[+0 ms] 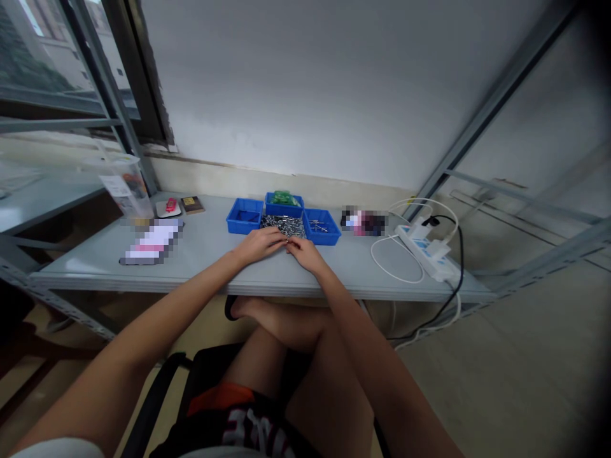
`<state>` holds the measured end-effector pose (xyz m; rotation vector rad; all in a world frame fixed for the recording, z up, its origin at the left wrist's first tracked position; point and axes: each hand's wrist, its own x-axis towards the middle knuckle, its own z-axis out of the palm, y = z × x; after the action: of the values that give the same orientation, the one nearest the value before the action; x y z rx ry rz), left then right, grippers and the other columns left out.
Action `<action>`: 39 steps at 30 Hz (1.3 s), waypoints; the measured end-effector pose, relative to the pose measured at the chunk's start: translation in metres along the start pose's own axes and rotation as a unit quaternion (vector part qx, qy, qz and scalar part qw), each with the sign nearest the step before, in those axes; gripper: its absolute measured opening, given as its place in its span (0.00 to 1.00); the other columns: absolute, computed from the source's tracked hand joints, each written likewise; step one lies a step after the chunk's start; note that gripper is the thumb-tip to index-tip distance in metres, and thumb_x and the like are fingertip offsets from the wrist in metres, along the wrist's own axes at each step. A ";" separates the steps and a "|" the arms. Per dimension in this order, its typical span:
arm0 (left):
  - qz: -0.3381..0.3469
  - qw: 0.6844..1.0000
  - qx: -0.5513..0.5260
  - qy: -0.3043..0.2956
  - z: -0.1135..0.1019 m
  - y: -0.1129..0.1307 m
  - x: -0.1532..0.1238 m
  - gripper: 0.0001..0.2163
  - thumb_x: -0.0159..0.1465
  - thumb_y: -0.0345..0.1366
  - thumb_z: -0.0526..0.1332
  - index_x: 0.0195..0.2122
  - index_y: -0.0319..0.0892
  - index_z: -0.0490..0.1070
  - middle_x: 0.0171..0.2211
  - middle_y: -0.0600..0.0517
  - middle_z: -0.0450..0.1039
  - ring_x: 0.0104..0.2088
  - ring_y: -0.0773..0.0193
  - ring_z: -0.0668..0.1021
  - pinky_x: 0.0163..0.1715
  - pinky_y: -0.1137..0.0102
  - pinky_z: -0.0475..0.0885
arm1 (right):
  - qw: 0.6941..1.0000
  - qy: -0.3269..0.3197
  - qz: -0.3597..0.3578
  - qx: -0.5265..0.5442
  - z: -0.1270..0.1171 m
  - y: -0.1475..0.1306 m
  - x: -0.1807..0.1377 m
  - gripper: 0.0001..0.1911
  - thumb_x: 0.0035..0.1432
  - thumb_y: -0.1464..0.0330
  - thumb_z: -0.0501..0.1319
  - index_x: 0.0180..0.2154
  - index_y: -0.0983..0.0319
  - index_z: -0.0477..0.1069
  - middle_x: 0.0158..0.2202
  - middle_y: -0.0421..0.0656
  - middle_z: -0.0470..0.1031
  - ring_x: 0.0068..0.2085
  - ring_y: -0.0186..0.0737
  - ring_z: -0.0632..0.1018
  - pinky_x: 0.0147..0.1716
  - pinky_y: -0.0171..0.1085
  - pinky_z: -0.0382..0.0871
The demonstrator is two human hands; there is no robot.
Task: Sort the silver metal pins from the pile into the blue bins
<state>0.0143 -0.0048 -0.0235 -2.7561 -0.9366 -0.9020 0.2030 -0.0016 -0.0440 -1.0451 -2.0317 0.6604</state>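
Note:
My left hand [261, 245] and my right hand [305, 252] meet just in front of a heap of small shiny metal pieces [285, 225]. Fingertips of both hands are pinched close together; whatever lies between them is too small to make out. Around the heap stand blue plastic bins. The left bin [244, 228] shows only its blue inside from here. Green pieces or wrapping [284, 198] fill the back bin [271, 207]. In the right bin [326, 239], beside my right hand, lie several thin metal pieces [318, 226].
On the grey table [191, 254] a blurred-out phone [155, 242] lies left, near a plastic cup [128, 191], a red item [170, 205] and a small dark box [192, 204]. To the right are another blurred item [365, 221] and a white power strip [424, 251] with looping cables.

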 end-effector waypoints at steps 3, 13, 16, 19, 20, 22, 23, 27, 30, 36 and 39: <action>0.011 1.000 0.006 -0.016 0.000 0.001 0.000 0.14 0.66 0.40 0.49 0.45 0.42 0.69 0.40 0.47 0.71 0.41 0.63 0.73 0.41 0.71 0.67 | 1.000 -0.008 -0.012 0.006 0.000 0.000 0.000 0.08 0.54 0.70 0.53 0.32 0.61 0.71 0.26 0.38 0.73 0.30 0.35 0.71 0.31 0.33 0.63; -0.060 0.997 0.053 -0.007 0.002 -0.006 0.002 0.08 0.62 0.36 0.53 0.38 0.40 0.69 0.33 0.48 0.70 0.36 0.61 0.72 0.37 0.69 0.66 | 0.996 0.045 0.049 0.066 0.001 -0.003 0.001 0.11 0.53 0.63 0.56 0.36 0.62 0.70 0.24 0.38 0.71 0.26 0.32 0.71 0.30 0.33 0.65; -0.043 0.998 0.043 -0.027 0.004 -0.008 0.003 0.08 0.62 0.36 0.53 0.38 0.41 0.70 0.33 0.48 0.71 0.37 0.60 0.72 0.39 0.68 0.66 | 0.995 0.048 0.047 0.079 0.001 -0.002 0.001 0.11 0.53 0.61 0.56 0.35 0.62 0.69 0.23 0.37 0.70 0.25 0.32 0.71 0.28 0.32 0.65; -0.034 0.998 0.042 -0.035 0.005 -0.008 0.003 0.09 0.63 0.37 0.52 0.38 0.41 0.70 0.33 0.48 0.72 0.37 0.60 0.73 0.39 0.68 0.66 | 0.994 0.043 0.046 0.085 0.002 0.000 0.001 0.11 0.53 0.61 0.56 0.35 0.61 0.68 0.24 0.37 0.70 0.26 0.32 0.71 0.29 0.33 0.66; -0.033 0.998 0.043 -0.037 0.005 -0.008 0.003 0.09 0.63 0.37 0.52 0.38 0.41 0.70 0.34 0.48 0.73 0.37 0.60 0.73 0.39 0.68 0.66 | 0.995 0.041 0.046 0.083 0.002 0.000 0.001 0.11 0.53 0.61 0.56 0.34 0.61 0.68 0.24 0.37 0.70 0.26 0.32 0.71 0.29 0.33 0.66; -0.032 0.998 0.044 -0.042 0.005 -0.007 0.003 0.09 0.64 0.37 0.52 0.38 0.41 0.70 0.34 0.48 0.73 0.37 0.60 0.73 0.38 0.68 0.66 | 0.995 0.038 0.044 0.076 0.002 0.002 0.001 0.10 0.53 0.62 0.56 0.33 0.61 0.68 0.24 0.37 0.70 0.26 0.32 0.71 0.29 0.33 0.66; -0.033 0.998 0.044 -0.043 0.004 -0.006 0.003 0.10 0.64 0.38 0.52 0.38 0.41 0.70 0.34 0.48 0.73 0.37 0.60 0.73 0.38 0.68 0.66 | 0.996 0.038 0.044 0.072 0.002 0.003 0.001 0.10 0.53 0.62 0.56 0.33 0.61 0.68 0.24 0.37 0.70 0.26 0.32 0.71 0.29 0.33 0.66; -0.058 0.997 0.042 -0.032 0.001 -0.004 0.002 0.11 0.64 0.40 0.51 0.38 0.41 0.70 0.34 0.49 0.73 0.36 0.60 0.73 0.36 0.69 0.66 | 0.994 0.060 0.052 0.077 0.002 0.007 0.003 0.09 0.54 0.62 0.55 0.33 0.61 0.67 0.23 0.37 0.70 0.26 0.32 0.71 0.28 0.33 0.66; -0.076 0.996 0.046 -0.028 -0.001 -0.004 0.002 0.11 0.64 0.39 0.50 0.35 0.41 0.70 0.33 0.48 0.73 0.35 0.60 0.73 0.35 0.69 0.66 | 0.992 0.077 0.059 0.078 0.003 0.011 0.004 0.09 0.55 0.62 0.54 0.33 0.60 0.66 0.23 0.37 0.69 0.25 0.32 0.71 0.28 0.33 0.66; -0.065 0.996 0.050 -0.038 -0.002 -0.004 0.002 0.09 0.63 0.36 0.50 0.35 0.41 0.69 0.32 0.49 0.72 0.35 0.60 0.73 0.36 0.68 0.66 | 0.992 0.091 0.048 0.072 0.003 0.014 0.004 0.10 0.56 0.61 0.52 0.34 0.60 0.65 0.23 0.36 0.69 0.24 0.32 0.70 0.27 0.33 0.65; -0.061 0.997 0.037 -0.040 -0.002 -0.004 0.001 0.07 0.61 0.35 0.52 0.35 0.42 0.68 0.33 0.49 0.72 0.36 0.61 0.73 0.36 0.69 0.66 | 0.992 0.093 0.049 0.071 0.003 0.013 0.004 0.09 0.56 0.61 0.52 0.34 0.60 0.64 0.23 0.36 0.69 0.24 0.32 0.70 0.27 0.33 0.65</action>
<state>0.0120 -0.0018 -0.0220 -2.7143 -1.1398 -0.7622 0.2050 0.0089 -0.0535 -1.0848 -1.7571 0.7186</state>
